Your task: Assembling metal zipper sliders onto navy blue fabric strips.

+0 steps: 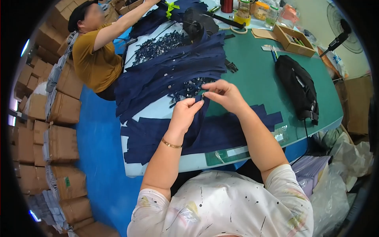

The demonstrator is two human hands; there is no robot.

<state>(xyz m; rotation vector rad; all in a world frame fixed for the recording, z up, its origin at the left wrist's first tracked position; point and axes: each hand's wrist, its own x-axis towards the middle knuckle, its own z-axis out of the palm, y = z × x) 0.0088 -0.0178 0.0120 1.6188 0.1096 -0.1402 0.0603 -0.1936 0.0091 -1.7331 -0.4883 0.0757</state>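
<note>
My left hand (184,114) is closed, thumb and fingers pinching the end of a navy fabric strip (200,118) that hangs down toward the table. Close beside it, my right hand (224,94) is closed in a pinch at the same strip end, on a tiny shiny piece too small to make out. Just beyond my fingers lies a pile of small dark pieces with shiny metal bits (189,87). Beneath my wrists, a layer of navy strips (158,136) spreads along the near edge. A larger stack of navy strips (150,85) lies beyond the pile.
A co-worker (92,59) reaches over the far left of the green-topped table (252,71). Another heap of small pieces (158,47) lies there. A black pouch (296,83) and a wooden box (294,41) are at right. Cardboard boxes (63,142) line the left.
</note>
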